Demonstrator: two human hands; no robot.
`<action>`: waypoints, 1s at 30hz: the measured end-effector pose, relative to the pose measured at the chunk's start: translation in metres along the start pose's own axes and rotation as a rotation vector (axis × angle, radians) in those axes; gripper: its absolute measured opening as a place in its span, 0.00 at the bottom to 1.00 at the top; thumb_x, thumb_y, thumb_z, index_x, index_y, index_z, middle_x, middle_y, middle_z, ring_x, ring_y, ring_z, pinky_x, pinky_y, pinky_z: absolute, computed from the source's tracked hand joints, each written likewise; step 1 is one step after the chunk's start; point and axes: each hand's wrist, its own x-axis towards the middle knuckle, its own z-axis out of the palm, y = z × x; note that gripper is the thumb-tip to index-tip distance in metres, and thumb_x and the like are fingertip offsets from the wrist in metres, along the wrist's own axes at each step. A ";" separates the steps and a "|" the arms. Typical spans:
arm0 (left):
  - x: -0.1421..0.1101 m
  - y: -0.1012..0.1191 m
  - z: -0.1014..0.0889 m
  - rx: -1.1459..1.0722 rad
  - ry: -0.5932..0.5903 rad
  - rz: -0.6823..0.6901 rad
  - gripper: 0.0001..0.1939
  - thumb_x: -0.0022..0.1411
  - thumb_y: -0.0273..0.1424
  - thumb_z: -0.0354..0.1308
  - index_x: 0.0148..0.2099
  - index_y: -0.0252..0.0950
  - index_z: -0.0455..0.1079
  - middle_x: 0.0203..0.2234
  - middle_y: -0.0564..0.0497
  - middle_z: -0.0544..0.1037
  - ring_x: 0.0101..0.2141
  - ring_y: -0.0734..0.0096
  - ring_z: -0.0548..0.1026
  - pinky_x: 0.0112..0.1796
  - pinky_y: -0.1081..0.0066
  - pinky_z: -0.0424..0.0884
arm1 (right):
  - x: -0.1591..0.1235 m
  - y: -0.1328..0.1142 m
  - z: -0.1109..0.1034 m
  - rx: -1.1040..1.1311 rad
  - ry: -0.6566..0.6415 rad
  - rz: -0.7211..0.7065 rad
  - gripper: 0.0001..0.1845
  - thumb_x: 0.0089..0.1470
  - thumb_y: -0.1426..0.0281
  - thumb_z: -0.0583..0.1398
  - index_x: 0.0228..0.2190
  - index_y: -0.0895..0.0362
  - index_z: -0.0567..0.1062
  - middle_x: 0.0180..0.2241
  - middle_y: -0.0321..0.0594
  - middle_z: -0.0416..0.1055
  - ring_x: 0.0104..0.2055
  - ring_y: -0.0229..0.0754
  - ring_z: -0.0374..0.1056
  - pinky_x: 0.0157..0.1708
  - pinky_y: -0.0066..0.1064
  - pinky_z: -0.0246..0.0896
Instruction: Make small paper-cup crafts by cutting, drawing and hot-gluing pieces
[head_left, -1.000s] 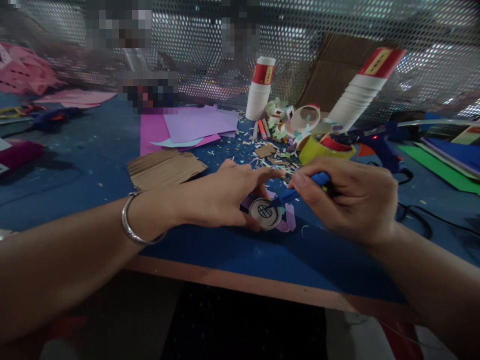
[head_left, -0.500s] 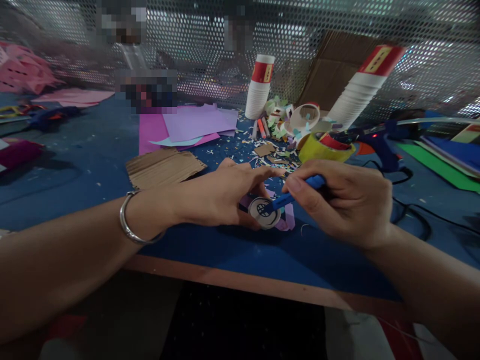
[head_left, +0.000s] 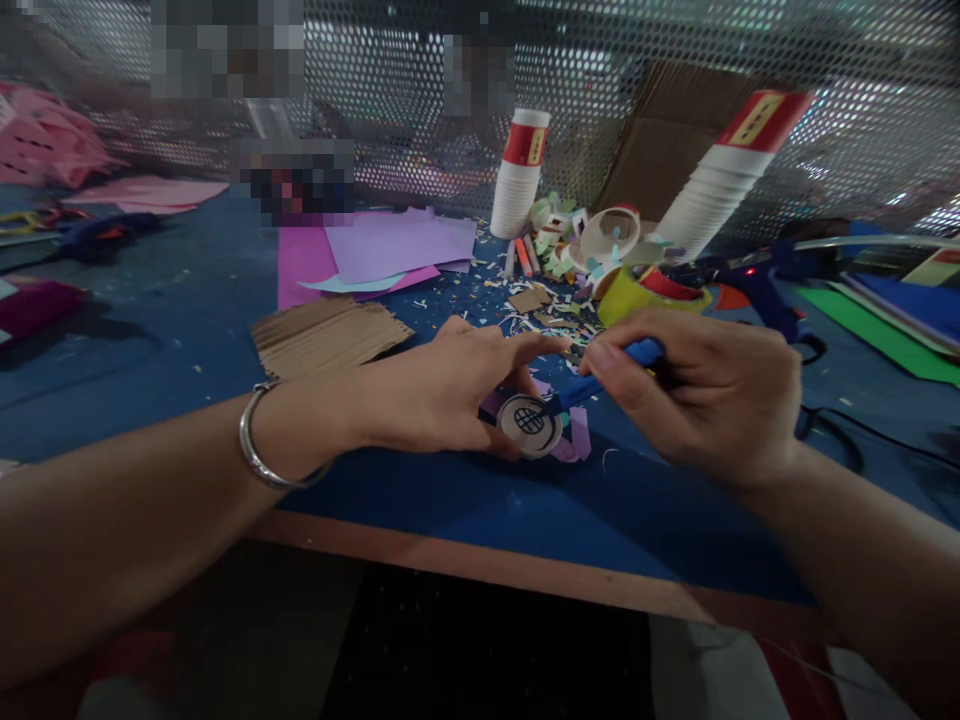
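My left hand (head_left: 450,390), a silver bangle on its wrist, grips the side of what looks like an upturned paper cup (head_left: 529,424) between thumb and fingers. Its round white bottom faces up and bears a dark line drawing like a gridded globe. Purple paper strips (head_left: 579,434) stick out on its right side. In my right hand (head_left: 697,390) is a blue marker pen (head_left: 581,390), pinched and slanting down to the left. The pen's tip is blurred at the right part of the white disc; whether it touches I cannot tell.
Behind my hands lie corrugated cardboard (head_left: 330,335), purple paper sheets (head_left: 397,245) and scattered paper scraps. Two stacks of paper cups (head_left: 517,180) stand near the perforated metal panel (head_left: 405,110). To the right are a yellow tape roll (head_left: 637,298), a blue glue gun (head_left: 765,290) and cords.
My right hand has shifted slightly up and right, drawing the marker back from the middle of the globe drawing. My left hand and the cup have hardly moved.
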 end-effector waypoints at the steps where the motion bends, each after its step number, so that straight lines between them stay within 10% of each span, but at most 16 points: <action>1: 0.000 0.000 0.000 -0.005 0.001 0.006 0.40 0.56 0.34 0.68 0.67 0.38 0.56 0.48 0.48 0.80 0.49 0.54 0.74 0.53 0.57 0.55 | 0.000 -0.001 0.000 0.009 0.005 0.008 0.09 0.57 0.75 0.61 0.25 0.54 0.73 0.20 0.34 0.73 0.20 0.37 0.68 0.20 0.30 0.59; 30: 0.001 0.001 0.000 0.038 -0.004 -0.012 0.42 0.55 0.37 0.68 0.68 0.39 0.54 0.47 0.51 0.80 0.49 0.55 0.74 0.55 0.55 0.56 | -0.001 0.002 0.001 -0.001 0.010 -0.004 0.11 0.57 0.74 0.61 0.23 0.55 0.72 0.20 0.35 0.73 0.21 0.36 0.68 0.20 0.28 0.59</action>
